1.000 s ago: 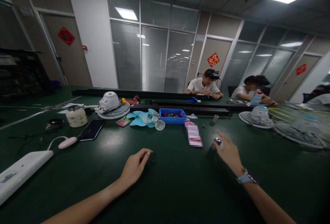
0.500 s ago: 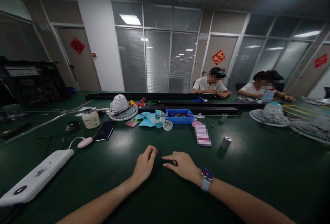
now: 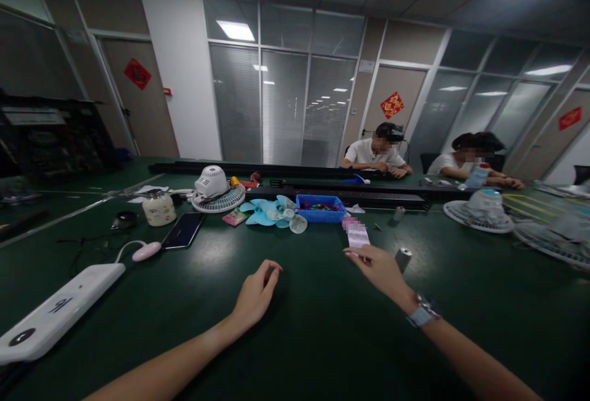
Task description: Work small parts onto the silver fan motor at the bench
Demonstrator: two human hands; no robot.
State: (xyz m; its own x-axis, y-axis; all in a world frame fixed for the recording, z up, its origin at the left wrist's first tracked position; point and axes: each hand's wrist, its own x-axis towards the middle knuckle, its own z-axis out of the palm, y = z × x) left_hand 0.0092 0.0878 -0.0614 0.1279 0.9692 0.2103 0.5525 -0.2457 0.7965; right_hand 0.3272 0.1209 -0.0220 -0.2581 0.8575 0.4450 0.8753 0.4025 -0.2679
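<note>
My left hand (image 3: 257,290) rests low over the green table (image 3: 295,352), with its fingers loosely bent and nothing visible in them. Farther right, my right hand (image 3: 381,270) reaches over the near end of a pink and white printed packet (image 3: 357,236), partly blurred out. Its fingers are stretched forward and slightly apart; whether they touch the packet I cannot tell. A watch is on the right wrist. Just beyond this hand stands a small silver metal cylinder (image 3: 404,258), partly behind the knuckles.
A blue bin (image 3: 321,210) of wires and light-blue fan blades (image 3: 262,211) lie ahead. At left are a phone (image 3: 185,230), a cream jar (image 3: 159,208) and a white power bank-like device (image 3: 59,312). White fan parts (image 3: 479,213) sit at right. Two people sit across the table.
My right hand has moved right and forward from beside my left hand to the packet, covering its near end. My left hand has stayed nearly still. The view has shifted slightly.
</note>
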